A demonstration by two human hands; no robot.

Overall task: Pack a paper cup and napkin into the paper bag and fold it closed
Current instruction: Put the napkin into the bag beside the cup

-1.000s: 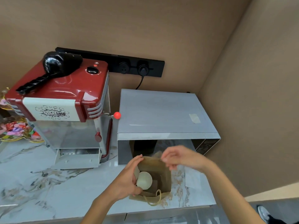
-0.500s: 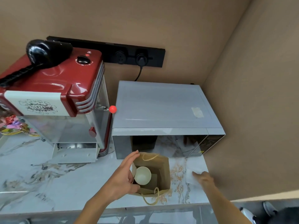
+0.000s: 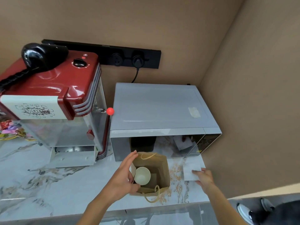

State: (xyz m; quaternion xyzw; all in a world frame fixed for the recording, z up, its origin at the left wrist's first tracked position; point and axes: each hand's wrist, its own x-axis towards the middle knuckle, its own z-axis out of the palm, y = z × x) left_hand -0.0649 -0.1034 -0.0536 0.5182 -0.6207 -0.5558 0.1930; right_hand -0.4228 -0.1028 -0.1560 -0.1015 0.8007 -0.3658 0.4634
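Note:
A brown paper bag (image 3: pixel 159 166) with twine handles stands open on the marble counter in front of the microwave. A white paper cup (image 3: pixel 142 175) sits inside it, leaning toward the bag's left wall. My left hand (image 3: pixel 123 177) grips the bag's left rim, thumb inside by the cup. A white napkin (image 3: pixel 191 170) lies flat on the counter to the right of the bag. My right hand (image 3: pixel 204 177) rests on the napkin's near edge with its fingertips pressed on it; whether it has pinched the napkin is unclear.
A grey microwave (image 3: pixel 162 109) stands right behind the bag. A red popcorn machine (image 3: pixel 53 98) fills the left, with a colourful plate (image 3: pixel 9 132) beyond it. The beige wall (image 3: pixel 253 111) closes the right side. The counter's front edge (image 3: pixel 146 208) runs just below the bag.
My right hand left the bag's top rim, swung right and came down onto the napkin. My left hand stayed on the bag's left rim. The cup has not moved.

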